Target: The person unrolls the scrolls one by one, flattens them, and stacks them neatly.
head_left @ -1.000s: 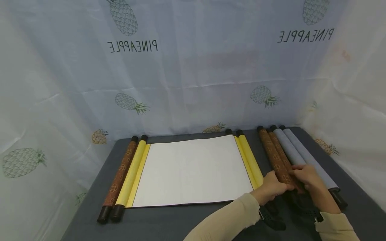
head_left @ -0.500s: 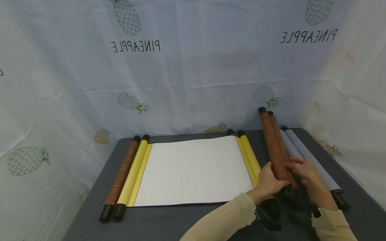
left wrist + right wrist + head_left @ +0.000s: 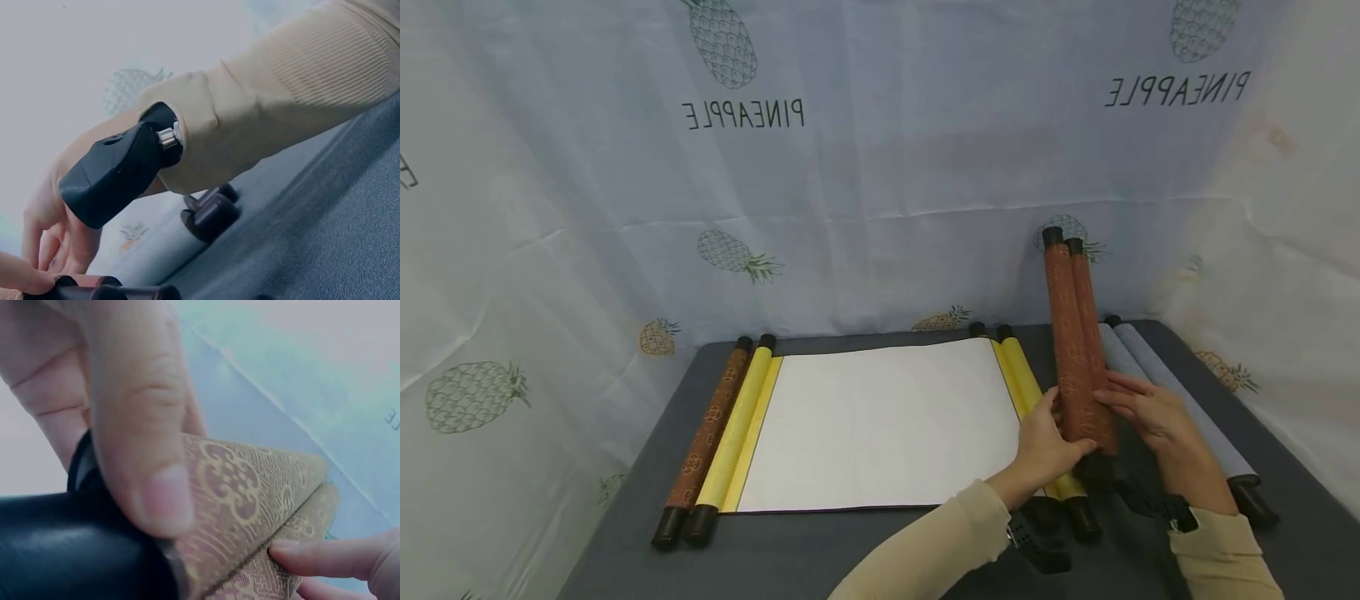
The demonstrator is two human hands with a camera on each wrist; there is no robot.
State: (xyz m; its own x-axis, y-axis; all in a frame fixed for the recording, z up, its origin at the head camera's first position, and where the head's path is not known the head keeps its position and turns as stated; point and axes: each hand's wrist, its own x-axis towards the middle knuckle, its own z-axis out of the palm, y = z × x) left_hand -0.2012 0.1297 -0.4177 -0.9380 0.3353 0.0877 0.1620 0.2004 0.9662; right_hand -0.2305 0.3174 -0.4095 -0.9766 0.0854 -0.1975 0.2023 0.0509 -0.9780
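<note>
A brown patterned scroll [image 3: 1070,333], its two rolls side by side with black end knobs, is held tilted with its far end raised against the curtain. The left hand [image 3: 1043,450] grips its left side near the bottom, thumb [image 3: 159,506] across the front by the black knob. From the right, the right hand [image 3: 1157,421] holds the other roll, fingers against its side; its thumb [image 3: 300,556] presses on the patterned cloth in the right wrist view. In the left wrist view, the right hand [image 3: 59,237] and black wrist device [image 3: 119,172] appear.
A yellow-edged scroll [image 3: 880,425] lies unrolled on the dark table [image 3: 790,554], showing white paper. Left of it rests another brown roll [image 3: 707,433]. A grey scroll [image 3: 1187,400] lies at the right, and a pineapple-print curtain [image 3: 880,167] hangs behind.
The brown scroll has come up off the table between both hands, its far end swinging upward. Both hands have moved up and slightly left with it.
</note>
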